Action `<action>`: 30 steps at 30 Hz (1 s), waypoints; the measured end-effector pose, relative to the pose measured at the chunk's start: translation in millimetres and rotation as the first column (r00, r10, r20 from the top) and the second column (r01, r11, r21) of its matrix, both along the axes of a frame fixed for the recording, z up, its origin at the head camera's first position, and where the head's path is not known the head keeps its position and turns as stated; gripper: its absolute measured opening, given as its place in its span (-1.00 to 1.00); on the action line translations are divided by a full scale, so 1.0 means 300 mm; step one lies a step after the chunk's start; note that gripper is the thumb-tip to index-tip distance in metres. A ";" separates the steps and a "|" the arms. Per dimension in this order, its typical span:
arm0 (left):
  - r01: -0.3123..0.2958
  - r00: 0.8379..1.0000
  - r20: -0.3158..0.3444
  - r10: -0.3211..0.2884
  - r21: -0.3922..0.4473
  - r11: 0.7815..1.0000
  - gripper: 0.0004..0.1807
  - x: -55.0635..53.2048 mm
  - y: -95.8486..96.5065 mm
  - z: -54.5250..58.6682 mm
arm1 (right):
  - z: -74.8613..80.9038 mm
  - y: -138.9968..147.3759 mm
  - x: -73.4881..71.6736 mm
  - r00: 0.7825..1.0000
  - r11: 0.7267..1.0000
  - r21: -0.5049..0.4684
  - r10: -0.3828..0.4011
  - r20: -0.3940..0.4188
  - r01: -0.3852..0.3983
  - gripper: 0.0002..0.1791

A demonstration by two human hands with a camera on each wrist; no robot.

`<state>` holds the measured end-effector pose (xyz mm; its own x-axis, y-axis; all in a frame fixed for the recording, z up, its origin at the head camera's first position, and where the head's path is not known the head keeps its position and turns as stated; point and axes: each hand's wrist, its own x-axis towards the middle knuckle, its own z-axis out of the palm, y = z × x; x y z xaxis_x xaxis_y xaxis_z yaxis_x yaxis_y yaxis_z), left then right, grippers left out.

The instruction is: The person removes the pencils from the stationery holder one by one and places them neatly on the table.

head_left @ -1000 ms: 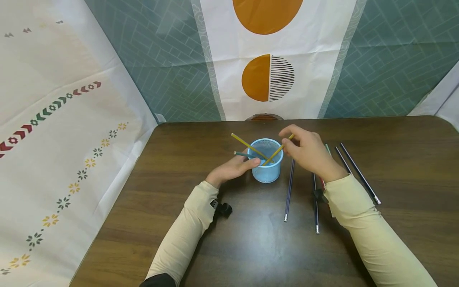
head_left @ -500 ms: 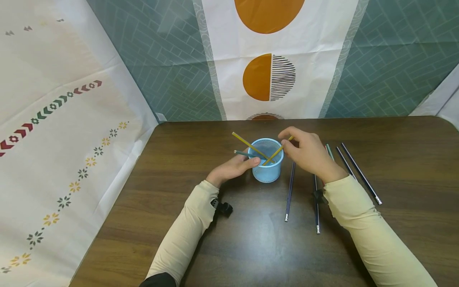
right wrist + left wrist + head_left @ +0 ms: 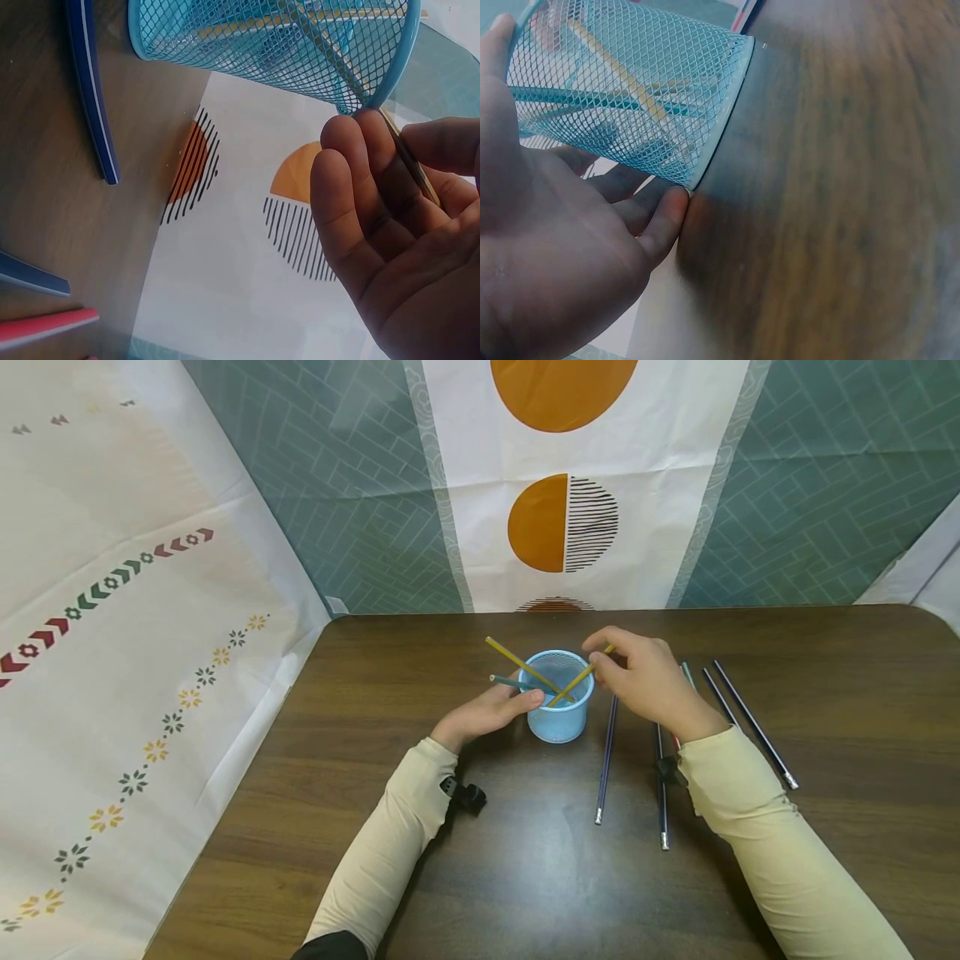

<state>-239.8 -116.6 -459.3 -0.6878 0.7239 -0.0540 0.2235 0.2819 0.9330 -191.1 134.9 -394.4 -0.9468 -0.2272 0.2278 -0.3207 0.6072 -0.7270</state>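
A light-blue mesh pencil cup (image 3: pixel 557 727) stands on the table, its open top up. My left hand (image 3: pixel 486 713) holds it from the left, thumb at the rim; in the left wrist view the fingers (image 3: pixel 664 221) curl round its lower side. Between thumb and fingertips my right hand (image 3: pixel 639 683) pinches a yellow pencil (image 3: pixel 579 679) by its upper end, at the cup's right rim. The pencil's lower part is tilted inside the cup. Another yellow pencil (image 3: pixel 512 656) and a teal pencil (image 3: pixel 507 681) lean out to the left.
A dark-blue pencil (image 3: pixel 606 760) lies right of the cup on the wooden table (image 3: pixel 525 877). Further dark pencils (image 3: pixel 753 722), a green pencil (image 3: pixel 687 673) and a red pencil (image 3: pixel 49 325) lie near the right forearm, which partly hides them. Patterned cloth (image 3: pixel 577 427) hangs behind.
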 end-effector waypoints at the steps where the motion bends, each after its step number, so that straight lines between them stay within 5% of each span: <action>1: -0.001 1.000 0.000 0.001 0.000 1.000 0.34 0.001 0.000 0.001 | 0.000 0.000 0.000 1.000 1.000 -0.001 -0.001 -0.003 0.001 -0.81; 9: 0.015 1.000 -0.016 -0.015 0.019 1.000 0.32 -0.003 0.003 -0.002 | 0.009 0.006 0.003 1.000 1.000 0.009 0.019 0.025 -0.019 -0.81; 19: 0.010 1.000 -0.003 -0.010 0.005 1.000 0.33 -0.002 -0.001 -0.002 | 0.013 0.009 0.007 0.978 0.980 0.078 0.175 0.111 -0.184 -0.66; 30: 0.020 1.000 0.001 -0.020 0.019 1.000 0.33 -0.002 0.003 0.002 | 0.011 0.011 0.009 0.991 0.988 0.085 0.126 0.054 -0.131 -0.72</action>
